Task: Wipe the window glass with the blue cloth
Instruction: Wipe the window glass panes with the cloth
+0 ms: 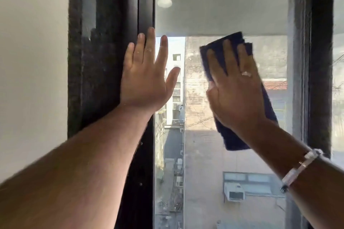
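— Position of the cloth?

— The blue cloth (228, 135), folded long, lies flat against the window glass (232, 15) under the right hand (236, 91). Right grip: palm and fingers spread flat, pressing the cloth to the pane, not closed around it. A ring (246, 74) sits on one finger, a pale bracelet (301, 166) on the wrist.

— And the left?

— Left hand (147, 78) open, fingers splayed, holding nothing; it rests half on the dark window frame (130, 5), half on the glass, apart from the cloth.

— Surroundings, obstructions?

— White wall (33, 61) left of the frame; a second dark upright (320, 61) bounds the pane on the right. Both forearms cross the lower view. Through the glass: buildings, an alley, an air-conditioning unit (234, 193). A round light reflection (164, 2) shows high on the pane.
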Demonstrator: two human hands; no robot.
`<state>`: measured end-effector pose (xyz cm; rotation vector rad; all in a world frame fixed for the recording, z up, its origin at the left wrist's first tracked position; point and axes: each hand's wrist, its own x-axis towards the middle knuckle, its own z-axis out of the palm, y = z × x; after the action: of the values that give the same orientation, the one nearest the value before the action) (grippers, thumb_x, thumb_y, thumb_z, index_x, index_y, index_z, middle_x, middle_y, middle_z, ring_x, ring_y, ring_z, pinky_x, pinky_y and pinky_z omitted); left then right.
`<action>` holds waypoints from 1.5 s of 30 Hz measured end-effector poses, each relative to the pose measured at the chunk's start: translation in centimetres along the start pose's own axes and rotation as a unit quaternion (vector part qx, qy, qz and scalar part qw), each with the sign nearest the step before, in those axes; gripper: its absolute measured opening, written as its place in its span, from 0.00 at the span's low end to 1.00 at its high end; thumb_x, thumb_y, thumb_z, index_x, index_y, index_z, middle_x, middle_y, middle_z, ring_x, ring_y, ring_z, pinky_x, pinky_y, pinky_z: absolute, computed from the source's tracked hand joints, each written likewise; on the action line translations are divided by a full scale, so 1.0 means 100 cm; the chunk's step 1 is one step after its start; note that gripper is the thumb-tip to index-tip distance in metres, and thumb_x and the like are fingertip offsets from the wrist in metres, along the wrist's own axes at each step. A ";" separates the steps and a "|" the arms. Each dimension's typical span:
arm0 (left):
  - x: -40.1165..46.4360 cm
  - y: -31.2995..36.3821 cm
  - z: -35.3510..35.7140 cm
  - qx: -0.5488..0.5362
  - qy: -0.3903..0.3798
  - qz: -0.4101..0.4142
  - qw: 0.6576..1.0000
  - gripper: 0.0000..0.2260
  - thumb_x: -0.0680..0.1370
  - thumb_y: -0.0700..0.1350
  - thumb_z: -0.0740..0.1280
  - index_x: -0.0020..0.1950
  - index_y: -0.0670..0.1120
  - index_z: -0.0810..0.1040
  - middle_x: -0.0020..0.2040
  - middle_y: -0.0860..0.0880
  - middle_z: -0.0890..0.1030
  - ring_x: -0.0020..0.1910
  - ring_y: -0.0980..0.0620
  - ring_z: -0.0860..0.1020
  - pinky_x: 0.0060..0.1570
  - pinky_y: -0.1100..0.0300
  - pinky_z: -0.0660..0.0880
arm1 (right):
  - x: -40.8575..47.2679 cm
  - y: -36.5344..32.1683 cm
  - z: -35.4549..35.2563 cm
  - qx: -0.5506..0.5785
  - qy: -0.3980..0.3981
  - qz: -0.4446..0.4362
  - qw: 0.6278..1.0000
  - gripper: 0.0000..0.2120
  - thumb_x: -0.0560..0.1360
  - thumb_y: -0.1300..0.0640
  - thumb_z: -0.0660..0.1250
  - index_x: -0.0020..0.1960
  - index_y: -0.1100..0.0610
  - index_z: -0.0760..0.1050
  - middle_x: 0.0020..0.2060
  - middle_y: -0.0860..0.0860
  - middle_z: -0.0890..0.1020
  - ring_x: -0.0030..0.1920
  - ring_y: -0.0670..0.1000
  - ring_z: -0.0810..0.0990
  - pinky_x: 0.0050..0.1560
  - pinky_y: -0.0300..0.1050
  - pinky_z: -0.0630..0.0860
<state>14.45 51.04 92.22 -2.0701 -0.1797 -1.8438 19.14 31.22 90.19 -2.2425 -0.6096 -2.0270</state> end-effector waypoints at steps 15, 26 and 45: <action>0.001 -0.002 0.005 0.012 0.012 0.001 1.000 0.32 0.84 0.62 0.46 0.84 0.46 0.52 0.83 0.39 0.52 0.82 0.39 0.53 0.80 0.43 0.49 | 0.017 0.052 -0.006 0.002 0.010 -0.010 1.000 0.31 0.76 0.53 0.56 0.78 0.56 0.63 0.77 0.64 0.64 0.77 0.68 0.61 0.77 0.64 0.57; 0.002 0.001 0.002 0.005 0.015 0.006 1.000 0.32 0.84 0.62 0.46 0.83 0.45 0.53 0.83 0.38 0.53 0.81 0.37 0.54 0.80 0.41 0.50 | -0.096 0.096 0.005 -0.040 -0.103 -0.363 0.925 0.30 0.72 0.50 0.65 0.74 0.46 0.68 0.75 0.53 0.69 0.75 0.61 0.66 0.74 0.60 0.62; -0.007 0.035 -0.016 -0.030 -0.008 0.063 0.998 0.34 0.83 0.61 0.46 0.83 0.42 0.49 0.83 0.37 0.51 0.81 0.35 0.52 0.79 0.39 0.45 | -0.147 0.055 -0.008 0.220 0.058 0.140 0.964 0.29 0.80 0.62 0.63 0.79 0.56 0.59 0.79 0.60 0.59 0.79 0.63 0.58 0.77 0.63 0.60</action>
<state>14.03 47.33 90.98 -2.0858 0.0006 -1.7782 19.36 22.25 77.31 -1.8217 -0.6176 -1.6736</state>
